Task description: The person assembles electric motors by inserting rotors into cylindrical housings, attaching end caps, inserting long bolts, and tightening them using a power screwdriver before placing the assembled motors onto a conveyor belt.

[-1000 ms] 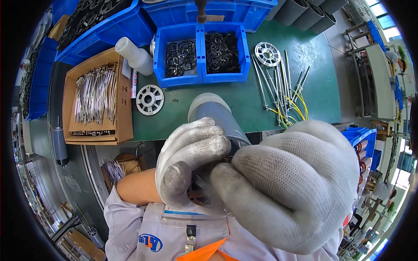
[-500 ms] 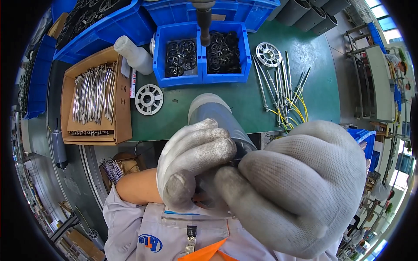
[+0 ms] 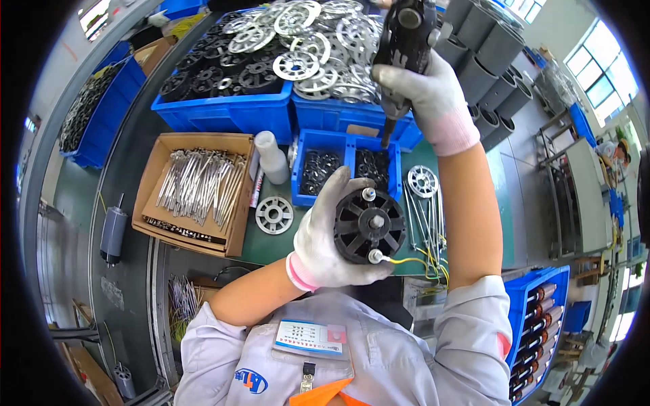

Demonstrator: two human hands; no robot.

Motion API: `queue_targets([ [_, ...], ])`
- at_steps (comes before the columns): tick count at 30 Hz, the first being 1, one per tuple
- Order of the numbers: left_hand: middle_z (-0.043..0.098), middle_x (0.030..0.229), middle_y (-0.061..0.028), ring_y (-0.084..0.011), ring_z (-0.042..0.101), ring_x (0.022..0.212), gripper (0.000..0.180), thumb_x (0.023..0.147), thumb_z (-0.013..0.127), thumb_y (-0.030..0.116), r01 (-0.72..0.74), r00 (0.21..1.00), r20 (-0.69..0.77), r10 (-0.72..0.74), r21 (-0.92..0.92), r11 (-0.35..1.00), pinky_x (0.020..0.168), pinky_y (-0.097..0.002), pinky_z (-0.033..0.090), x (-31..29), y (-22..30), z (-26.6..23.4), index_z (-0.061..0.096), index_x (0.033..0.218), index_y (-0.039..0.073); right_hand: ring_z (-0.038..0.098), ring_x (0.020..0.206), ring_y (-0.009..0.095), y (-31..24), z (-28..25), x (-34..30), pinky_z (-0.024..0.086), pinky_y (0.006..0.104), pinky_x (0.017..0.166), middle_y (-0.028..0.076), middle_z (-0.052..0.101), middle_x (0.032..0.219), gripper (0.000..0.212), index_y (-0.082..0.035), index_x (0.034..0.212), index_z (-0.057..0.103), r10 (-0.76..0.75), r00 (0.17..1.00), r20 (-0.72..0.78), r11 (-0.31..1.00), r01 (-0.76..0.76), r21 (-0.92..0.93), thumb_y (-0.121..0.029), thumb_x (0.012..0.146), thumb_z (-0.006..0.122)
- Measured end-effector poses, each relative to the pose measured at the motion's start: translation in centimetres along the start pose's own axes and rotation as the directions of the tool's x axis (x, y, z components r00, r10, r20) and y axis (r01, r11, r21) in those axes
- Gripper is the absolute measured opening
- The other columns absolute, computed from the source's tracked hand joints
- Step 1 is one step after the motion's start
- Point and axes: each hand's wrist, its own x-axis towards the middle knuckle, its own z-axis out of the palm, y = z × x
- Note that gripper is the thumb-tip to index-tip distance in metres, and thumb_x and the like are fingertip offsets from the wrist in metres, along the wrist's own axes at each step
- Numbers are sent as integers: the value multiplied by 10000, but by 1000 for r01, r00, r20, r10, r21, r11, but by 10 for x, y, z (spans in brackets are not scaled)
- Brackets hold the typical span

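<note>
My left hand (image 3: 319,245), in a white knitted glove, is wrapped round a motor (image 3: 353,233). Its round black slotted end cap faces up, with a shaft end in the middle and a bolt end near each of two opposite edges. From the nearer bolt a yellow wire (image 3: 407,260) runs off to the right. Farther away, my gloved right hand (image 3: 439,101) grips a black power screwdriver (image 3: 405,51), its bit pointing down over the blue parts bins (image 3: 326,141). The bit and the motor are apart.
A cardboard box (image 3: 152,203) of metal rods stands left, beside a white bottle (image 3: 272,159) and a silver slotted disc (image 3: 274,215). Large blue crates (image 3: 223,115) heaped with discs are behind. Rods (image 3: 421,213) lie right; a blue crate (image 3: 542,274) of rotors sits lower right.
My right hand has left the motor and gone up to hold the power screwdriver. My left hand now holds the motor with its black end upward. The view takes in more of the bench.
</note>
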Motion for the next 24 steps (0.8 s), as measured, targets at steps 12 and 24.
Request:
queue_targets([
  [12,523,1198,-208,-311,583,1046,1167,420,894,228,16,996,-81,-25,-112,994,910,-373,471,-1,-13,6,233,1344,-40,538,510,129,-37,20,-42,379,207,431,104,603,754,360,43,1059,558,-48,998,-50,983,56,174,-60,725,642],
  [24,548,1169,-195,-306,611,1005,1137,405,889,220,-60,993,-108,54,-50,997,875,-366,493,4,-8,7,275,1329,-31,568,615,176,-48,32,-48,386,200,409,167,597,871,431,67,1183,480,-160,986,46,977,152,147,-152,816,530],
])
